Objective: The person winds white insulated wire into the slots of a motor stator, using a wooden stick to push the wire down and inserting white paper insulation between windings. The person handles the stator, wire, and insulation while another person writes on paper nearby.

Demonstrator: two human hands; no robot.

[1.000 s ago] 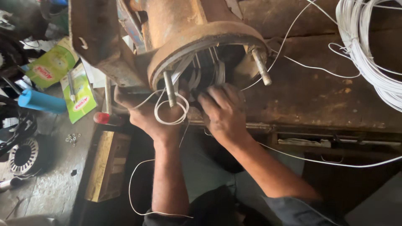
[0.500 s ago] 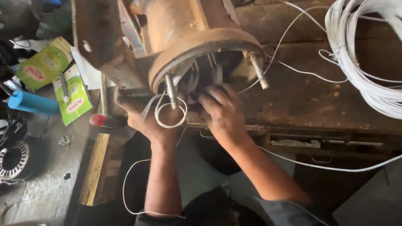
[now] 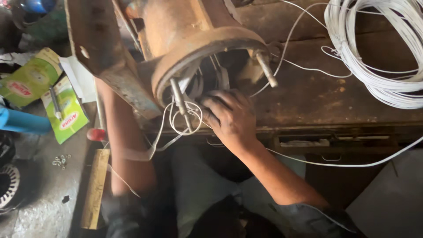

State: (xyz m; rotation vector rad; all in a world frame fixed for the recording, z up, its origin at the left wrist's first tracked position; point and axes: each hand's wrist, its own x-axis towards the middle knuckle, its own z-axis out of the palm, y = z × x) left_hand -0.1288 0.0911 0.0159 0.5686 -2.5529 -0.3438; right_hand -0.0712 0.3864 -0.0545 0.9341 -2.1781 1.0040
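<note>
A rusty motor housing (image 3: 194, 48) lies on its side on the worn workbench (image 3: 335, 94), its open round end facing the person at the bench's near edge. Inside the opening, pale winding wires (image 3: 211, 77) bunch together, and a small loop of white wire (image 3: 187, 118) hangs around the near-left stud (image 3: 179, 100) of the housing. A second stud (image 3: 266, 70) sticks out on the right of the rim.

The right hand (image 3: 231, 117) sits at the mouth of the housing, fingers curled in against the windings and the wire loop; it seems to pinch or press the wire, though the grip itself is hidden by the knuckles. The left forearm (image 3: 121, 141) runs up behind the housing's rusted foot plate (image 3: 103, 57), so the left hand is out of sight and its state cannot be told. The two hands are apart, one at the opening, the other behind the plate.

From the loop, white wire trails down over the bench edge and right toward a large coil of white wire (image 3: 379, 53) on the far right of the bench. On the floor to the left lie green packets (image 3: 48, 94) with a pen (image 3: 56, 103), a blue tube (image 3: 22, 123), some small nuts (image 3: 61, 161) and a wooden strip (image 3: 94, 187).

The likely trouble: the thin wire could snag or scrape on the stud threads or the rough rim and lose its coating, and slack wire trailing off the bench could catch on the person's arm or knees and pull the loop loose.
</note>
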